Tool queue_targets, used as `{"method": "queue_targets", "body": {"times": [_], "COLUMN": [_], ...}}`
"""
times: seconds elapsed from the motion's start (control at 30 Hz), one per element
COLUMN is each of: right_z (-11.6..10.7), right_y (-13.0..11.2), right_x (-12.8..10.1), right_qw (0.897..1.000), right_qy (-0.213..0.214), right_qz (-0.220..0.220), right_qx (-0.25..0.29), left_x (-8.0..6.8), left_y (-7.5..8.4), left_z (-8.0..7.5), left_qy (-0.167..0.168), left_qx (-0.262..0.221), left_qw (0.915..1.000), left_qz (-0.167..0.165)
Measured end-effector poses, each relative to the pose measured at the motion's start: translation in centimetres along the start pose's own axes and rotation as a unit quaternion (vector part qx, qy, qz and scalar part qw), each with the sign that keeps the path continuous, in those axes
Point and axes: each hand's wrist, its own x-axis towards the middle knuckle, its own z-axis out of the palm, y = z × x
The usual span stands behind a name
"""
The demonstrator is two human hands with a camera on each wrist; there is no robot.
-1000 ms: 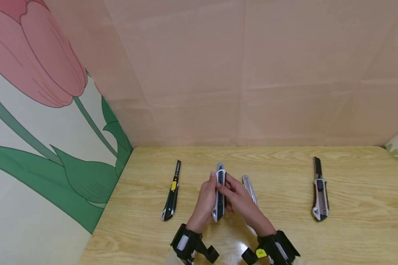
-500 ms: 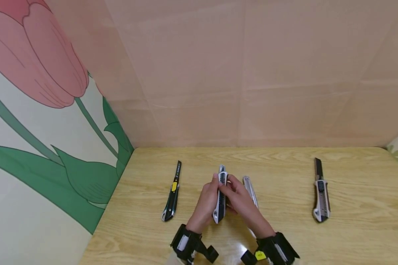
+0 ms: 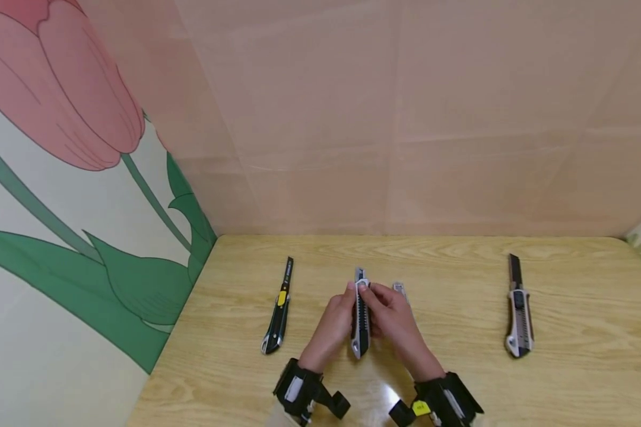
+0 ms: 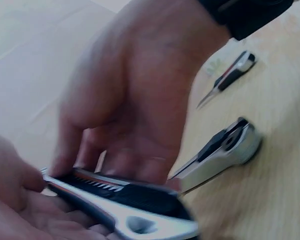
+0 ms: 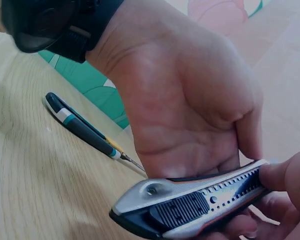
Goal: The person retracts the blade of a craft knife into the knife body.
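Holding the silver-and-black utility knife [image 3: 360, 317] between both hands at the lower centre of the head view, we keep it lifted just above the counter [image 3: 448, 356]. Our left hand [image 3: 332, 326] wraps its fingers round the knife from the left; our right hand [image 3: 392, 323] has its grip clenched on it from the right, thumb near the tip. We count four knives: the held one, a silver knife [image 3: 399, 289] mostly hidden behind the right hand, a black knife with a yellow slider [image 3: 279, 308] to the left, and a grey knife [image 3: 518, 317] well apart at right. Bare wood lies open between the right hand and that grey knife, and toward the far wall [image 3: 384, 118].
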Motion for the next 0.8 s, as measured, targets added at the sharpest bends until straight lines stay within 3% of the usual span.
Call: {"method": "queue_targets", "body": {"times": [0.2, 0.33, 0.57, 0.8], "right_z": [0.0, -0.1, 0.0, 0.2], "right_y": [0.1, 0.2, 0.7, 1.5], "right_x": [0.2, 0.3, 0.3, 0.6], "right_qw": [1.000, 1.000, 0.997, 0.995], "right_qy": [0.011, 0.005, 0.011, 0.018], "right_qz": [0.002, 0.003, -0.019, -0.025], "right_qx": [-0.026, -0.027, -0.076, -0.100], "left_x": [0.2, 0.1, 0.1, -0.1], "left_y": [0.3, 0.5, 0.8, 1.2], "left_z": [-1.2, -1.9, -3.0, -4.6], "left_qy": [-0.038, -0.057, 0.006, 0.042], "left_qx": [0.008, 0.043, 0.161, 0.186], "left_qw": [0.9990, 0.9968, 0.9863, 0.9817], "left_qz": [-0.023, -0.035, -0.036, -0.003]}}
